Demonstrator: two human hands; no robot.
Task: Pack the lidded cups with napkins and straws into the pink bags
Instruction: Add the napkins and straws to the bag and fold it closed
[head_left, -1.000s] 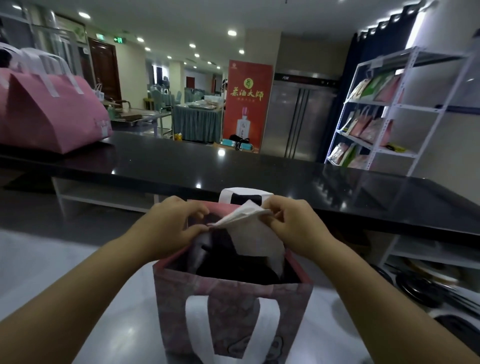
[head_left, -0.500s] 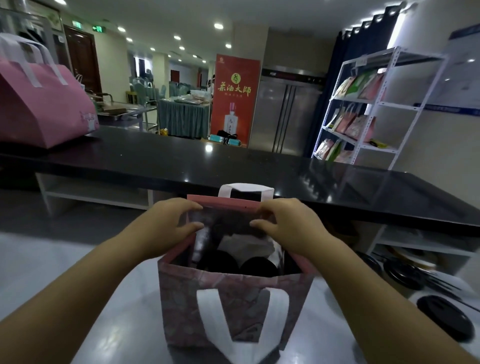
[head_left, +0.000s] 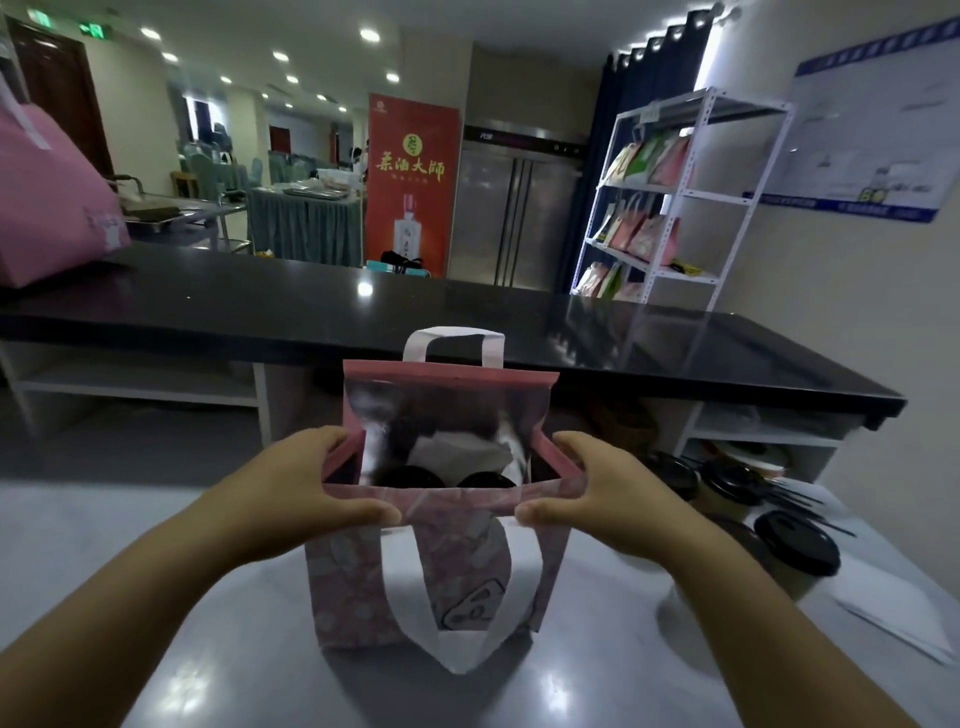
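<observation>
One black counter (head_left: 467, 322) runs across the back, one grey table (head_left: 156, 571) in front of it. One white shelf rack (head_left: 675, 192) stands far right.

Two pink bags. One sits on the counter at the far left (head_left: 47, 208), cut off by the frame edge. The other pink bag (head_left: 363, 587) stands upright on the grey table, centre, mouth open. It has two white handles: the far one (head_left: 453, 338) upright, the near one (head_left: 457, 639) hanging down its front.

Two hands, both on the centre bag. The left hand (head_left: 291, 493) pinches the near-left corner of the rim, thumb on the front face and fingers round the side. The right hand (head_left: 597, 499) pinches the near-right corner the same way.

Five black-lidded cups are visible. Two are inside the bag, lids side by side (head_left: 410, 475) (head_left: 485, 479). Three stand on the table to the right (head_left: 670, 473) (head_left: 732, 483) (head_left: 795, 540), apart from the bag.

One white napkin (head_left: 457, 452) lies inside the bag, behind and above the two lids. Thin black straws (head_left: 802, 506) lie among the three outside cups; I cannot tell how many.

Versus 1.0 s ago: the napkin was held between both hands above the mouth, and is now down inside. Versus 0.5 s ago: the hands were curled over the far rim and are now at the near corners, with the mouth spread wider. The view has turned right, so less of the counter bag shows.
</observation>
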